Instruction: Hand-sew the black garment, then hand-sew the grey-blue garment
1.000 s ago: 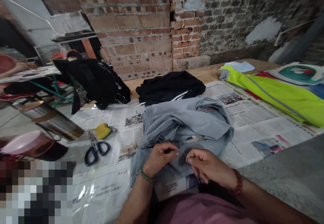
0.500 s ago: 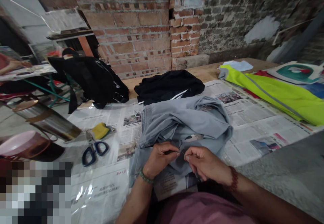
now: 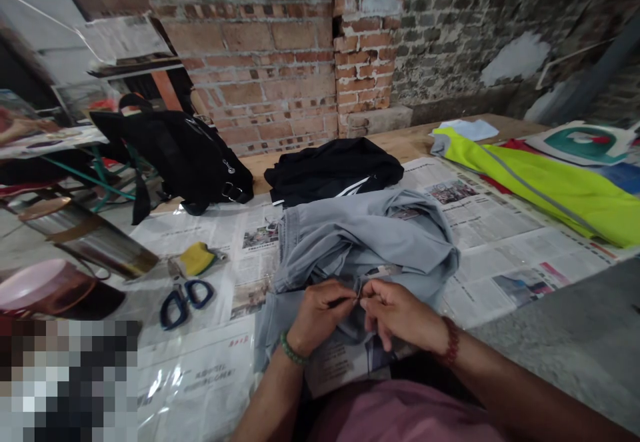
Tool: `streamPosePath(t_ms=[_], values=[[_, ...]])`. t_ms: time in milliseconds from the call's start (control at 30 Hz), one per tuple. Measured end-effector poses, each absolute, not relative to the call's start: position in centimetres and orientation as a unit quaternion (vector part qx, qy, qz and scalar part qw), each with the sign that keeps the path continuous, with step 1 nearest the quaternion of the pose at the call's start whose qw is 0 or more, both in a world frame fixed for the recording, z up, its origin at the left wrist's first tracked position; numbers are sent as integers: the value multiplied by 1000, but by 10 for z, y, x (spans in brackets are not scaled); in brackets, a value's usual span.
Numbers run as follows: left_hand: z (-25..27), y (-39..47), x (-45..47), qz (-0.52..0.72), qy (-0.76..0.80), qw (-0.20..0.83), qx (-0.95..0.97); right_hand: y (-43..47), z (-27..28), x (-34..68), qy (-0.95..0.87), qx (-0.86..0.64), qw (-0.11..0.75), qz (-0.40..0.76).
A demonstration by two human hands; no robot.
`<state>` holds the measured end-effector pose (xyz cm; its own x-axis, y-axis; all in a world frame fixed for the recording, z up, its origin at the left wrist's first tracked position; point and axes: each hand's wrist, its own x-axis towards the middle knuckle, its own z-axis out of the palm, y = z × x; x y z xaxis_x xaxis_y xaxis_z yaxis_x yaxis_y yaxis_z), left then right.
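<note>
My left hand [image 3: 323, 312], with a green bead bracelet, is closed in a pinch of thumb and forefinger. Fingertip to fingertip with it is my right hand [image 3: 400, 312], also pinching, its lower fingers bent loosely; a red bead bracelet circles that wrist. Something very thin, like a needle or thread, shows at the meeting fingertips, too small to make out. Both hands are over the near edge of a crumpled grey-blue garment [image 3: 340, 235] with a gathered waistband. Scissors [image 3: 183, 295] with dark blue handles lie to the left, beside a yellow sponge-like piece [image 3: 197, 259].
Newspaper [image 3: 200, 369] under clear plastic covers the table. A steel flask [image 3: 95, 239] and a pink-lidded cup [image 3: 60, 289] stand left. Behind are a black bag [image 3: 180, 159] and black clothing [image 3: 333, 169]. A neon-yellow garment [image 3: 545, 185] and an iron [image 3: 585, 143] lie right.
My fingertips have come together, closing the small gap that a thin line crossed before. The fingers of my right hand have shifted slightly left. The garment lies as before.
</note>
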<state>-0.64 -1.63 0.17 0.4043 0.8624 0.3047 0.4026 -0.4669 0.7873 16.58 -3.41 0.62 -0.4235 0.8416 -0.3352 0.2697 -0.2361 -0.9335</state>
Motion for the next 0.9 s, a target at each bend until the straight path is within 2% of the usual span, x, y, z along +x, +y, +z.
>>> streamPosePath(t_ms=[100, 167, 233, 300, 433, 900], values=[[-3, -14, -9, 392, 396, 298, 775, -26, 23, 184, -667, -519, 219, 488], [-6, -13, -10, 406, 384, 281, 780, -15, 32, 192, -711, -542, 283, 348], [-8, -12, -10, 413, 372, 258, 790, -2, 36, 194, -739, -524, 326, 271], [-9, -12, -10, 423, 364, 227, 799, 7, 33, 189, -762, -489, 313, 287], [-11, -13, -10, 435, 362, 179, 805, 9, 19, 178, -745, -461, 267, 401], [-15, -12, -3, 410, 379, 200, 805, 2, 6, 173, -605, -480, 325, 546]])
